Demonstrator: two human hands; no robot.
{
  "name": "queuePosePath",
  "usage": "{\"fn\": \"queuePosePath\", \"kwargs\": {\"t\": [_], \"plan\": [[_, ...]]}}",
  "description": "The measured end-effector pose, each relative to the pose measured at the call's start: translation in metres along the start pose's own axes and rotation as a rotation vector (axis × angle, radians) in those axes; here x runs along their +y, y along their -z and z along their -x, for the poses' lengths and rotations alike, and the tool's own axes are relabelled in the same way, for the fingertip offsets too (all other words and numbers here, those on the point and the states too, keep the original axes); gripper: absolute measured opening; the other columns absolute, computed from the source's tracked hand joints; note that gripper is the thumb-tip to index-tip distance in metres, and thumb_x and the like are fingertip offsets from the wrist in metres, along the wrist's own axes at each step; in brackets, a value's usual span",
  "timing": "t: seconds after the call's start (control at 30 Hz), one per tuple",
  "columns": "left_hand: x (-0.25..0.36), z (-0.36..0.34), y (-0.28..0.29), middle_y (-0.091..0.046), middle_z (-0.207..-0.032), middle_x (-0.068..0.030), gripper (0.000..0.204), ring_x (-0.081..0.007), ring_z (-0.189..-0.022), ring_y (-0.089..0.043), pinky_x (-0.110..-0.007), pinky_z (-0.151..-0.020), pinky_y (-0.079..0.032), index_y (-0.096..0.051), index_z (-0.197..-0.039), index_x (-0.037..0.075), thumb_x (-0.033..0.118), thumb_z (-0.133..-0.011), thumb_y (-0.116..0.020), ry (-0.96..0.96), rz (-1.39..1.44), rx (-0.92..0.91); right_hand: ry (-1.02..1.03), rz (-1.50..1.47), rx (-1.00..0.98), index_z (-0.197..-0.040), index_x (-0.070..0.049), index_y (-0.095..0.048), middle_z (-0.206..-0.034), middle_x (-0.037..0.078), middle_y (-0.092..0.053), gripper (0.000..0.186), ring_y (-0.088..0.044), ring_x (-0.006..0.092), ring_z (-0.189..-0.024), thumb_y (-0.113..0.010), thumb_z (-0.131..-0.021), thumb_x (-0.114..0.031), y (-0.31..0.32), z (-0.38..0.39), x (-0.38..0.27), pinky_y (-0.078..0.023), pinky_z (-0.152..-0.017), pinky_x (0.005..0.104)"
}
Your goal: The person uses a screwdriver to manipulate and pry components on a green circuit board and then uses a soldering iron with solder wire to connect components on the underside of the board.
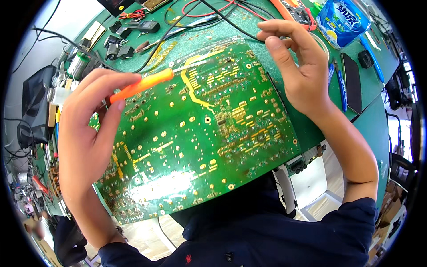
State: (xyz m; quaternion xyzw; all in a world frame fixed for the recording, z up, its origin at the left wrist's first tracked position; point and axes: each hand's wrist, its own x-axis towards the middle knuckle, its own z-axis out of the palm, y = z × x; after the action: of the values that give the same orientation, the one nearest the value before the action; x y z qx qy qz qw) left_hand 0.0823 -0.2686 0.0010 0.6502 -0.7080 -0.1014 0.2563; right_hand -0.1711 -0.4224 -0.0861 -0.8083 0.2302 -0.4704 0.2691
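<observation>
A large green circuit board [155,133] lies solder side up in front of me, its near edge reaching past the table's edge. In my left hand [84,120], above the board's left part, is a screwdriver [149,83] with an orange handle. Its metal shaft points right, over the yellow traces near the far edge; I cannot tell whether the tip touches. My right hand [304,66] is raised beyond the board's far right corner. Its thumb and fingers are bent but apart, with nothing visible between them, close to a black cable [231,26].
On the green bench [213,33] stand an orange multimeter [307,18] and a blue package [342,24] at the far right. A dark flat slab [351,82] and a blue-handled tool [342,91] lie beside my right forearm. Black adapters [147,26] and tangled leads are at the far left.
</observation>
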Motion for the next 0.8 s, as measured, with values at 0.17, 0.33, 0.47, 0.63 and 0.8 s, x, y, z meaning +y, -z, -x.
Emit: {"fn": "queuePosePath", "kwargs": {"t": [0.17,0.33,0.47,0.63,0.8], "plan": [[-0.017,0.0,0.003,-0.059,-0.097,-0.0098,0.028,-0.0169,-0.088,-0.056,-0.023,-0.074,-0.041,-0.063,-0.102,-0.003,-0.011,-0.078,-0.053,-0.108,-0.113,-0.112,-0.046,-0.101,0.036,-0.102,-0.004,-0.065,-0.089,0.002,-0.066,0.017,-0.06,0.0095,-0.082,-0.062,-0.092,-0.017,-0.014,0.003,0.015,-0.045,-0.071,0.0256],[-0.005,0.012,0.001,-0.064,-0.091,-0.0124,0.027,-0.0212,-0.073,-0.06,-0.027,-0.063,-0.044,-0.066,-0.095,-0.001,-0.013,-0.073,-0.057,0.006,-0.104,0.011,-0.204,-0.106,-0.144,-0.117,0.002,-0.057,-0.103,0.006,-0.062,0.025,-0.056,0.0092,-0.098,-0.052,-0.098,-0.013,-0.01,0.005,0.009,-0.042,-0.086,0.0223],[-0.016,0.004,-0.007,-0.063,-0.089,-0.0133,0.024,-0.0193,-0.073,-0.06,-0.024,-0.062,-0.045,-0.066,-0.093,-0.002,-0.013,-0.074,-0.058,-0.133,-0.085,0.019,-0.192,-0.124,-0.162,-0.117,0.004,-0.056,-0.104,0.007,-0.061,0.026,-0.056,0.0103,-0.099,-0.052,-0.098,-0.013,-0.009,0.006,0.01,-0.042,-0.088,0.0238],[-0.013,0.007,-0.013,-0.061,-0.094,-0.0146,0.025,-0.0218,-0.08,-0.059,-0.027,-0.07,-0.046,-0.066,-0.097,-0.002,-0.013,-0.077,-0.056,-0.03,-0.041,-0.028,-0.206,-0.128,-0.206,-0.116,0.006,-0.056,-0.105,0.009,-0.06,0.026,-0.056,0.0117,-0.099,-0.051,-0.099,-0.014,-0.007,0.005,0.009,-0.042,-0.088,0.0245],[-0.017,0.005,-0.018,-0.061,-0.094,-0.0167,0.033,-0.0201,-0.072,-0.06,-0.025,-0.061,-0.047,-0.068,-0.098,-0.003,-0.016,-0.07,-0.054,-0.078,-0.117,0.027,-0.195,-0.119,-0.225,-0.116,0.006,-0.055,-0.106,0.009,-0.059,0.027,-0.056,0.0125,-0.099,-0.05,-0.099,-0.014,-0.007,0.004,0.009,-0.042,-0.088,0.0248]]}}
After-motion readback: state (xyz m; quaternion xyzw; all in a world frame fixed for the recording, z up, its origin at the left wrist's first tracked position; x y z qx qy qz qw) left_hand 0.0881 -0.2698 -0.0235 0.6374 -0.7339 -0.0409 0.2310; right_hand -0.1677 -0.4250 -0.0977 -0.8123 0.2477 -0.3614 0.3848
